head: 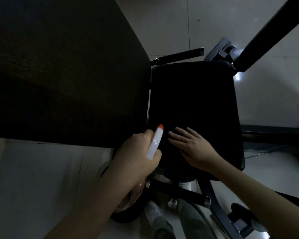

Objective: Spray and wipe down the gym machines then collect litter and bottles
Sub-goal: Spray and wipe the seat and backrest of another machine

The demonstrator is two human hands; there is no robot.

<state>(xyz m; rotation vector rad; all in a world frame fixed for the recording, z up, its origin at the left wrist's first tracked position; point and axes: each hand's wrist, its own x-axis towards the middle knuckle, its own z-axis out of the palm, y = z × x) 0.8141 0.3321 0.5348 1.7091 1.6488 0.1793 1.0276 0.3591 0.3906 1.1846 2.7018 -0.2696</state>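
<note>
Left grip (136,150) is curled round the spray bottle (154,144), white body, orange tip. Its long axis runs toward 1 o'clock, so the nozzle already aims onto the black seat pad (193,94). Right grip (192,145) lies flat on that pad, fingers straight, just at 3 o'clock of the nozzle, so it's nearer for wiping. Can't see any cloth under it tbh. Pale tiled floor (171,23) all round, big dark panel (59,66) at 10 o'clock, pretty dim room.
</note>
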